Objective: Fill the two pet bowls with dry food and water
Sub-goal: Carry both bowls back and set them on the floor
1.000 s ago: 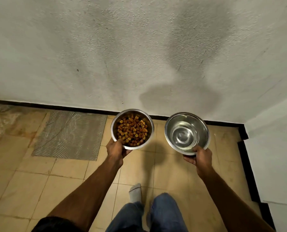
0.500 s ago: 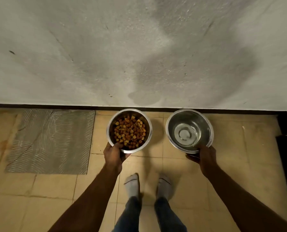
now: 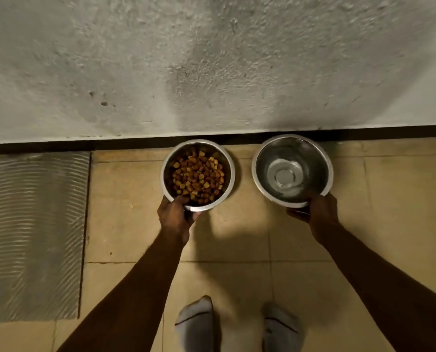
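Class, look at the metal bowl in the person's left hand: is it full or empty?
Partly full. The bowl in the left hand holds brown and yellow dry food covering its bottom, well below the rim.

Wall (image 3: 212, 67): rough grey plaster, mottled with darker patches, beyond the fingers. Black skirting (image 3: 59, 146) runs along its foot. Floor (image 3: 237, 245): beige tiles, thin joints. Ribbed grey mat (image 3: 31, 235) lies flat, well left of the fingers. Two white socks (image 3: 196, 323), toes toward the wall.
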